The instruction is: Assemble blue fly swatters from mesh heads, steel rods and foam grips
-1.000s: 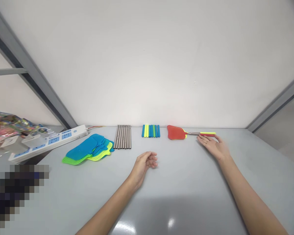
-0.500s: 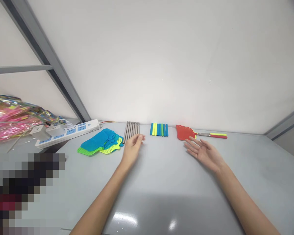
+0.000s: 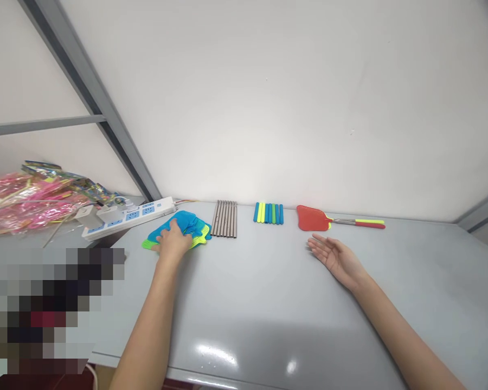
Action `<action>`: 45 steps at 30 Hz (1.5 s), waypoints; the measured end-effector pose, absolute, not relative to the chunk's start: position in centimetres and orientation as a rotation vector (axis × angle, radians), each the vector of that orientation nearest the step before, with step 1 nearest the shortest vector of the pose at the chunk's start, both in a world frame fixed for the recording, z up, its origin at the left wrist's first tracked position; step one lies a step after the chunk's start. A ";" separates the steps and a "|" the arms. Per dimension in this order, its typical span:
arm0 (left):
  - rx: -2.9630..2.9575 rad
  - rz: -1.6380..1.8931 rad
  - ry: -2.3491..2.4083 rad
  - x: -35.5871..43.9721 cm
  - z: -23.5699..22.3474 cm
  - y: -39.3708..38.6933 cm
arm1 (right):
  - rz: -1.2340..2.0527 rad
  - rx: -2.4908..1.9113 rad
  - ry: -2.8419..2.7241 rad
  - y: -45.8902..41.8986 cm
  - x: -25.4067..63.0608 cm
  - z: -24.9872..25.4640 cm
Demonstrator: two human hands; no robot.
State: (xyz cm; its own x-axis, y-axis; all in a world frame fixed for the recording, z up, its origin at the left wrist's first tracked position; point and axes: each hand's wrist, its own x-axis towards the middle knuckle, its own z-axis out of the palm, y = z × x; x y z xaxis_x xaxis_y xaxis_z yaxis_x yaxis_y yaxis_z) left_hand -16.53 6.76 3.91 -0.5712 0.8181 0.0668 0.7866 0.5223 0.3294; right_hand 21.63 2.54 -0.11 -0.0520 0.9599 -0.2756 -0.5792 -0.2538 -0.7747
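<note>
Two hands show: the left hand [image 3: 171,242] and the right hand [image 3: 336,259]. One stack of swatter heads [image 3: 187,226] lies on the surface [image 3: 268,292]; blue and green ones show, their number hidden by the overlap. About seven metal rods [image 3: 225,219] lie in a row. Seven coloured handle sleeves [image 3: 268,213] lie side by side. One assembled red swatter [image 3: 337,219] and one power strip [image 3: 130,216] are there too.

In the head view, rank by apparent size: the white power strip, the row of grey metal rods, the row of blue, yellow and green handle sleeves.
1. White power strip, longest.
2. Row of grey metal rods.
3. Row of blue, yellow and green handle sleeves, smallest.
All lie about equally far back, so the order seems safe.
</note>
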 end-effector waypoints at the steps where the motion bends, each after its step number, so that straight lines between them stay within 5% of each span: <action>1: 1.440 0.521 2.663 -16.3 3.9 6.7 | 1.603 -0.947 -0.571 2.5 21.6 -0.1; 10: 1.564 0.847 2.765 -14.7 4.1 6.6 | 1.563 -0.958 -0.569 2.4 21.6 -0.3; 16: 1.499 1.560 2.803 -13.9 6.0 5.7 | 1.563 -0.958 -0.559 2.3 21.5 -0.1; 23: 1.582 1.860 2.628 -11.9 7.0 5.0 | 1.554 -0.983 -0.560 2.2 21.5 0.0; 29: 2.234 1.658 2.088 -6.4 5.2 3.2 | 1.735 -0.917 -0.735 1.0 19.7 1.7; 35: 2.865 0.988 1.071 0.0 2.3 -1.1 | 1.950 -0.749 -0.799 -0.6 16.5 2.6; 45: 2.775 0.745 0.917 0.4 3.0 -1.4 | 1.957 -0.866 -0.962 -0.7 16.2 1.9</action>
State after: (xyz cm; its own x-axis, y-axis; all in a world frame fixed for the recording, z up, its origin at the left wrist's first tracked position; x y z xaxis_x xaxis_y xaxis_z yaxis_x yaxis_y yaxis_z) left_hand 0.37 -1.36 3.04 0.6943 0.5884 0.4145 0.5264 -0.8079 0.2650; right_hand 16.21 -0.72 1.88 -0.4688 0.8526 -0.2307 -0.3379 -0.4145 -0.8450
